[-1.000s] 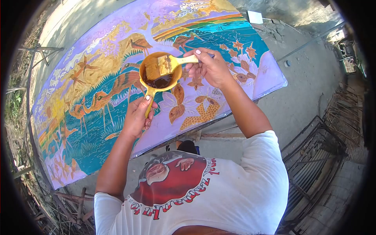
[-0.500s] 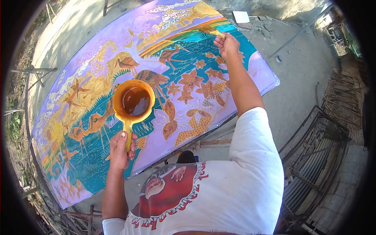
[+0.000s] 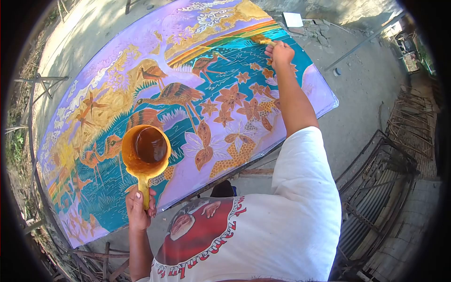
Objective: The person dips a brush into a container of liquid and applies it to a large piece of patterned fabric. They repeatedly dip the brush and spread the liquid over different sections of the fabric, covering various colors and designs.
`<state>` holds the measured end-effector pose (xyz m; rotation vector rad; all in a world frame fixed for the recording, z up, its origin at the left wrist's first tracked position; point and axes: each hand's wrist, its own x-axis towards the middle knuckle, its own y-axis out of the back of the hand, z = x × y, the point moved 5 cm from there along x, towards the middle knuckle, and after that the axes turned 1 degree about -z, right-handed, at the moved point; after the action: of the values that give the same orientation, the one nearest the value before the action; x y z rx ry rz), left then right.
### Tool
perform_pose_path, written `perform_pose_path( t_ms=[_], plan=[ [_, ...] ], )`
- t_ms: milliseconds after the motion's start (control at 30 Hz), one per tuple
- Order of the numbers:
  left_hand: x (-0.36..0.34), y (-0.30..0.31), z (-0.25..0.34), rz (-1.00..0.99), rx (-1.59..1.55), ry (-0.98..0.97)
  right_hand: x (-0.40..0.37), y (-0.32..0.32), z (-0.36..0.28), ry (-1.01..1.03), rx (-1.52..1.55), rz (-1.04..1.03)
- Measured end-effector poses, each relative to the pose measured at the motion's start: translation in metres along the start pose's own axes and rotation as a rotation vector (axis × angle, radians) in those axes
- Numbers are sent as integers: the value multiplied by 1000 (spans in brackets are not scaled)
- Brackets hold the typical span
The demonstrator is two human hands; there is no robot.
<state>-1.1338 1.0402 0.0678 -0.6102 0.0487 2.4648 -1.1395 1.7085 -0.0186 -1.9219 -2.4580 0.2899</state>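
Observation:
My left hand (image 3: pixel 140 209) is closed around the handle of a yellow dipper (image 3: pixel 146 171), which hangs over the lower middle of a large painted cloth (image 3: pixel 181 185). Dark brown liquid (image 3: pixel 149 144) lies inside the dipper. At the far right of the cloth, my right hand (image 3: pixel 281 54) grips a brush (image 3: pixel 261 39) by its short yellow handle. The brush's head is over the turquoise part beside the orange and yellow bands; whether it touches is hard to tell. Brown long-legged birds (image 3: pixel 176 94) and orange-brown flowers (image 3: pixel 231 97) fill the cloth's middle.
Beneath the cloth run a frame edge and wooden poles (image 3: pixel 256 172). A white square piece (image 3: pixel 293 19) lies on the concrete ground beyond the far edge. Corrugated sheets (image 3: pixel 365 211) and stacked sticks (image 3: pixel 411 127) are on the right. Posts (image 3: pixel 42 84) stand at the left.
My left hand and the dipper have moved down and slightly left, uncovering a bird on the cloth. My right hand and the brush have shifted slightly right and down.

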Motion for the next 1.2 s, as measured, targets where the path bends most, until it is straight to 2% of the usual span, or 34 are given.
perform_pose_path(
  t_ms=[33,100,267,333,467,533,633,767,833,867,933,967,1033,1200],
  plan=[
    [-1,1,0,6,-1,-5,-5,-3,-2,0,1,-3],
    [-3,3,-2,19,15,-13,-19,-17,-2,-75,-29,-161],
    [-7,4,-5,25,44,-14,-24,-28,1,0,-99,-152],
    [-7,5,-6,27,32,-12,-32,-42,3,22,-144,-277],
    [-11,6,-5,41,9,15,-29,-46,-12,69,-273,-320],
    [-13,7,-7,33,8,11,-23,-41,-25,191,-440,-238],
    [-15,10,-9,19,-19,3,-30,-59,-30,277,-410,-276],
    [-17,13,-11,31,-22,16,-37,-86,-26,221,-322,-413],
    [-19,15,-11,37,-32,10,-21,-89,-25,321,-683,-446],
    [-20,16,-11,43,-36,8,-11,-92,-25,324,-683,-453],
    [-23,16,-10,48,-29,3,-6,-98,-40,640,-991,-290],
    [-24,17,-11,49,-34,3,-6,-101,-36,642,-994,-293],
    [-25,18,-12,52,-27,12,-24,-114,-30,499,-787,-467],
    [-28,19,-12,56,-37,16,-26,-120,-33,457,-982,-512]
  ],
)
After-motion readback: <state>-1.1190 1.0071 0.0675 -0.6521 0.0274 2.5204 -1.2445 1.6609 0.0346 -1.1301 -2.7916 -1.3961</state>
